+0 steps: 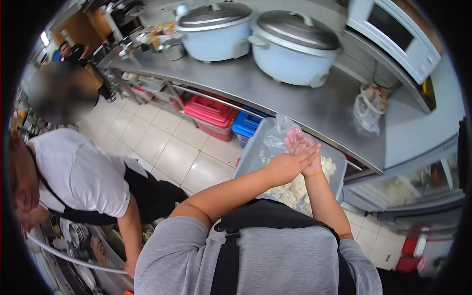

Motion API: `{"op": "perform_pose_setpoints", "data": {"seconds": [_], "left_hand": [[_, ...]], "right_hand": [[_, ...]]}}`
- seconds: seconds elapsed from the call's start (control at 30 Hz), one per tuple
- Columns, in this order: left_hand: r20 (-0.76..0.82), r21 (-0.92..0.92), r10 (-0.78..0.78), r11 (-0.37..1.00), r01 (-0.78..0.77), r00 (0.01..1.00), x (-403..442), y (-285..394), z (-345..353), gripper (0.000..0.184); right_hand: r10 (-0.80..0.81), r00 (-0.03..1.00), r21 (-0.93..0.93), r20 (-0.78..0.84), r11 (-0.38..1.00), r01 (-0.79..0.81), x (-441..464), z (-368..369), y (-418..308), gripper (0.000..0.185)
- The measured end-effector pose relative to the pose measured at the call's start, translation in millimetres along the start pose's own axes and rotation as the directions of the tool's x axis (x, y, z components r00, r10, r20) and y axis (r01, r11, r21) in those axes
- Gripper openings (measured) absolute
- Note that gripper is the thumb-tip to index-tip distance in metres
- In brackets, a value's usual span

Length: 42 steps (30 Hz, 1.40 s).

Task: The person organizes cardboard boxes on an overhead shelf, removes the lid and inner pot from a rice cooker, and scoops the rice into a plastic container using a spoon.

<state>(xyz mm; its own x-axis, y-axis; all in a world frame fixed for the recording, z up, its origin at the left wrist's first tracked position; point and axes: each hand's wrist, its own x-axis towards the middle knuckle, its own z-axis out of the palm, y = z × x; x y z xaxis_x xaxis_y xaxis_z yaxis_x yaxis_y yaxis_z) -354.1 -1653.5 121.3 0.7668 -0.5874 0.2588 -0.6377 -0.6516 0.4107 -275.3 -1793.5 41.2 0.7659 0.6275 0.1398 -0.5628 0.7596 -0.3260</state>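
Observation:
My left hand (289, 166) reaches in with its fingers stretched out straight, lying across my right hand (311, 166) near the wrist. An orange band circles my right wrist. Beyond the left fingers shows a pink, blurred area that looks like my upturned right palm; bits on it are too small to name. Both hands are above a grey tray (251, 156) holding white, crumbly food (296, 191) in loose lumps. A clear plastic bag (277, 139) lies at the tray's far corner, close to the pink area.
A steel counter (216, 81) bears two large rice cookers (216, 37) and a bag-lined container (369, 105). Red (209, 115) and blue (247, 125) bins stand underneath. A co-worker in a white shirt (81, 169) bends close on my left. A glass-fronted cabinet (408, 182) stands right.

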Motion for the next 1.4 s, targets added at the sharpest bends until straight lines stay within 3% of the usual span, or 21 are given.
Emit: {"op": "perform_pose_setpoints", "data": {"seconds": [0.03,0.07,0.1,0.13,0.2,0.37,0.43,0.47,0.5,0.6,0.7,0.77,0.8,0.93,0.97,1.0,1.03,1.07,1.17,1.23,1.4], "left_hand": [[-0.089,-0.033,0.011,0.999,-0.014,0.996,6,5,10,0.075],[-0.175,-0.066,0.018,0.997,-0.030,0.984,12,6,23,0.075],[-0.256,-0.098,0.022,0.994,-0.049,0.966,18,9,27,0.074],[-0.215,-0.116,0.024,0.992,-0.050,0.976,23,12,31,0.072],[-0.131,-0.148,0.025,0.988,-0.044,0.991,32,20,28,0.069],[-0.083,-0.149,0.447,0.878,-0.454,0.891,48,33,59,0.048],[-0.165,-0.143,0.415,0.888,-0.438,0.895,49,40,71,0.039],[-0.258,-0.139,0.329,0.918,-0.372,0.908,48,40,81,0.036],[-0.345,-0.144,0.234,0.944,-0.297,0.909,49,38,91,0.034],[0.210,-0.388,-0.157,0.893,0.230,0.965,47,15,125,0.034],[0.330,-0.370,-0.099,0.901,0.225,0.939,44,-1,155,0.039],[0.402,-0.504,0.152,0.860,0.080,0.903,30,12,173,0.040],[0.420,-0.573,0.275,0.819,0.018,0.865,27,19,173,0.041],[0.756,-0.457,0.113,0.796,0.397,0.645,31,18,141,0.037],[0.589,-0.581,0.062,0.726,0.369,0.805,24,2,154,0.039],[0.397,-0.689,-0.019,0.655,0.311,0.918,11,-19,174,0.041],[0.279,-0.549,-0.133,0.791,0.271,0.951,-3,-46,185,0.046],[0.134,-0.375,-0.213,0.893,0.248,0.968,-17,-76,188,0.051],[-0.080,0.003,-0.426,0.904,0.428,0.901,-53,-151,169,0.063],[-0.173,0.226,-0.533,0.797,0.560,0.828,-68,-176,162,0.075],[-0.102,0.030,-0.660,0.746,0.665,0.744,-88,-193,174,0.088]], "right_hand": [[-0.098,0.991,-0.008,0.096,0.995,0.099,-12,-24,-8,0.052],[-0.063,0.998,-0.477,0.007,0.877,0.059,-25,-21,-17,0.058],[-0.075,0.992,-0.825,-0.102,0.563,-0.042,-36,-10,-23,0.065],[-0.134,0.968,-0.972,-0.210,0.134,-0.193,-45,-4,-26,0.072],[-0.115,0.959,-0.964,-0.259,0.097,-0.248,-58,-9,-25,0.068],[-0.054,0.916,-0.917,-0.398,0.022,-0.398,-65,-30,-12,0.060],[-0.060,0.858,-0.763,-0.510,0.492,-0.419,-68,-28,-21,0.068],[-0.046,0.861,-0.479,-0.506,0.846,-0.236,-78,-32,-25,0.072],[-0.040,0.869,-0.078,-0.493,0.997,0.002,-86,-35,-28,0.077],[-0.091,0.806,0.017,-0.585,0.992,0.124,-95,-29,-30,0.089],[-0.106,0.738,0.044,-0.666,0.982,0.182,-102,-58,-20,0.099],[-0.256,0.666,-0.348,-0.700,0.937,-0.006,-110,-82,-21,0.098],[-0.330,0.642,-0.515,-0.692,0.849,-0.119,-115,-95,-24,0.099],[-0.542,0.642,-0.822,-0.543,0.184,-0.540,-140,-134,-16,0.106],[-0.385,0.708,-0.701,-0.592,-0.188,-0.688,-135,-127,-15,0.102],[-0.221,0.705,-0.507,-0.674,-0.555,-0.659,-125,-108,-15,0.100],[-0.086,0.632,-0.282,-0.770,-0.843,-0.459,-119,-101,-14,0.099],[-0.042,0.673,-0.255,-0.739,-0.907,-0.336,-119,-114,-11,0.097],[0.128,0.748,-0.127,-0.651,-0.990,0.059,-121,-161,-1,0.092],[0.172,0.741,-0.174,-0.649,-0.982,0.075,-112,-175,-11,0.091],[0.166,0.701,-0.278,-0.694,-0.959,-0.048,-89,-174,-19,0.085]]}}
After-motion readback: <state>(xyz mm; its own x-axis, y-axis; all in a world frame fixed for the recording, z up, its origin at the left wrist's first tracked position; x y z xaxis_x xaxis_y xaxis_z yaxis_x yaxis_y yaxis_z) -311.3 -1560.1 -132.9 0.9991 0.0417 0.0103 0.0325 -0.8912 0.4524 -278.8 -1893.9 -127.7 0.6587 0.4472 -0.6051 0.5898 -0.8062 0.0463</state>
